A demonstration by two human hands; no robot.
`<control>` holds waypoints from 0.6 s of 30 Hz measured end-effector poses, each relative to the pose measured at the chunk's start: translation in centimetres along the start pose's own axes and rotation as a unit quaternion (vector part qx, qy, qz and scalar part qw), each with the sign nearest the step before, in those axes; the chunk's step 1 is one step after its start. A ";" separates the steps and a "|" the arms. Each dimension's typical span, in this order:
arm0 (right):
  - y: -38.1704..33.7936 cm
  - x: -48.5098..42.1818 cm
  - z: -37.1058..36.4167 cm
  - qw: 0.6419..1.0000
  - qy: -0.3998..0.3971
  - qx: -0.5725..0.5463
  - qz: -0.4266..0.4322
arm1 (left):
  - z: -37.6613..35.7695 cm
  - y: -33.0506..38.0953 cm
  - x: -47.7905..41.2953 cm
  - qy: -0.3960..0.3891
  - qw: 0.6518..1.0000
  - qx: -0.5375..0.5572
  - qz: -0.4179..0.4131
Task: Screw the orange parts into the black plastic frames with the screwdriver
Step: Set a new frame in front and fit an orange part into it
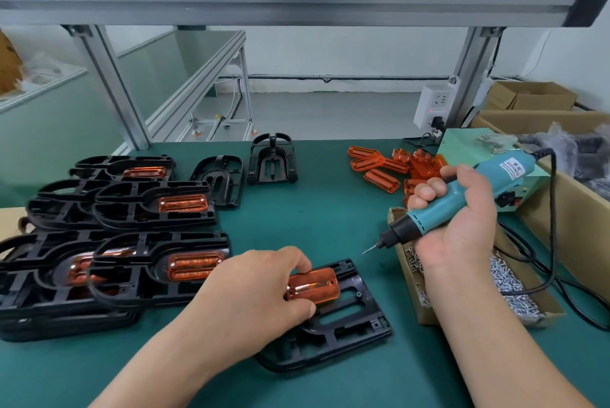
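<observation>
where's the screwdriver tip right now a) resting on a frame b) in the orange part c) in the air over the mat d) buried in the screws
c: the right hand holds the screwdriver, tip in the air beside the screw box, clear of the black frame and orange part.

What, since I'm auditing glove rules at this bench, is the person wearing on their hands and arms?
Nothing that shows. The left hand and right hand are bare: no gloves, rings or finger cots. The left forearm and right forearm are bare too, with no sleeve, watch or wrist strap in view down to the frame's lower edge. The fingernails are short.
</observation>
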State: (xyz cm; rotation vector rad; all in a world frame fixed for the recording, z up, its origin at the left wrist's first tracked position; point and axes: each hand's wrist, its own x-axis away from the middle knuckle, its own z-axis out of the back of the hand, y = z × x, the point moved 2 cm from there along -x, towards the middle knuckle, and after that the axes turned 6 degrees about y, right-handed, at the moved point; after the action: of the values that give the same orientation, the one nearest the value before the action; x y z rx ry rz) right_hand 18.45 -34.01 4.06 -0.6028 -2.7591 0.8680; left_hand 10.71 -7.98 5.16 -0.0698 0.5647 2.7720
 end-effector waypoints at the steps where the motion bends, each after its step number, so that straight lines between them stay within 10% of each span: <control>1: 0.0 0.0 0.0 1.000 -0.001 0.001 0.000 | 0.0 0.0 0.1 0.001 1.000 0.003 0.003; 18: 0.3 0.6 -0.5 1.000 -0.017 0.000 -0.015 | 0.3 0.1 0.1 0.147 0.979 0.121 -0.075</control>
State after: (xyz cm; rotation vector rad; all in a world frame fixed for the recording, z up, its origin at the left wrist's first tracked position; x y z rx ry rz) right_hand 18.11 -33.27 4.37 -0.5510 -2.7897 0.8807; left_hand 10.54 -7.95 5.44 -0.4533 0.9253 2.5405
